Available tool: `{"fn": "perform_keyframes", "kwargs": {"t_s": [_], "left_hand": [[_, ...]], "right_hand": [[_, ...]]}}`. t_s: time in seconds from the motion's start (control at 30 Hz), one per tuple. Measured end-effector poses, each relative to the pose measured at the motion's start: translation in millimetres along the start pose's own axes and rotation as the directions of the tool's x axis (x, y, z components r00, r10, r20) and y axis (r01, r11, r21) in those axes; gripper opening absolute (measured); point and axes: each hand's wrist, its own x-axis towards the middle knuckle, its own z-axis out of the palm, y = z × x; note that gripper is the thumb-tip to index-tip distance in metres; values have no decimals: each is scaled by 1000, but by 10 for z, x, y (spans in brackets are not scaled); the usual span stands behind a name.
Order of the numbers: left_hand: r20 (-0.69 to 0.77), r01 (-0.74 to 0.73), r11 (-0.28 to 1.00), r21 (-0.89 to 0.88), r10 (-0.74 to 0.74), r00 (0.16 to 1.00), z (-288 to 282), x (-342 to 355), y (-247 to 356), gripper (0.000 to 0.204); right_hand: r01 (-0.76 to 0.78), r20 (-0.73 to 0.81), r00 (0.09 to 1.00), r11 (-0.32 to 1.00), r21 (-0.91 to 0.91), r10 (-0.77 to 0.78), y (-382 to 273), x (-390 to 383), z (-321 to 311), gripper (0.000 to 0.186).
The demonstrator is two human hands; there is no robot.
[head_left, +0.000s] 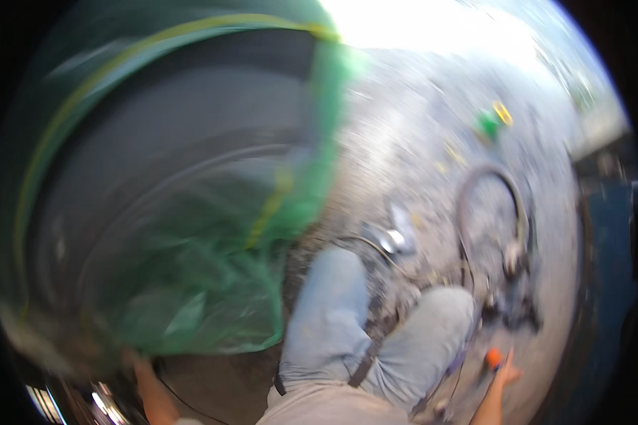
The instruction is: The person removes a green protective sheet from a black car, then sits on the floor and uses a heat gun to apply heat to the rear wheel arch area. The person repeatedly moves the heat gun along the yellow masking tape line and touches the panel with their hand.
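Pretty blurry shot. A big dark round tyre wrapped in green plastic netting (pixel 191 212) fills the whole left side, its edge running down the middle, so open room is only on the right: grey gravel ground (pixel 418 127) with a thin black bicycle tyre hoop (pixel 490 205) lying flat. Farther off sits a small green and yellow object (pixel 493 120), too smeared to identify. Left hand (pixel 143 372) touches the netting's bottom edge, grip can't tell. Right hand (pixel 505 372) sits low right, fingers spread, beside a small orange thing (pixel 493 356), holding unclear
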Motion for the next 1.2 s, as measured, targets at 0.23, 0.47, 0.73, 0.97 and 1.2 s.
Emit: {"fn": "perform_keyframes", "kwargs": {"t_s": [0.23, 0.47, 0.73, 0.97, 1.2], "left_hand": [[-241, 249, 872, 421, -157, 958, 202, -590, 476, 45], [-136, 188, 873, 451, -140, 981, 72, -1177, 1551, 50], [205, -72, 737, 672, -92, 974, -55, -995, 1498, 61], [25, 4, 903, 429, -16, 1000, -148, -649, 1070, 43], [338, -314, 793, 522, 146, 930, -390, -361, 922, 25]], "right_hand": [[156, 512, 723, 832, 533, -464, -2076, 65, -1541, 52], [-74, 738, 96, 735, 674, -667, -4518, -1478, -3654, 36], [266, 614, -454, 560, 785, -645, -5014, -4073, -5708, 41], [201, 459, -642, 444, 873, -614, -4579, -6371, -6624, 36], [329, 455, -665, 315, 890, -592, -4491, -7305, -6789, 34]]}}
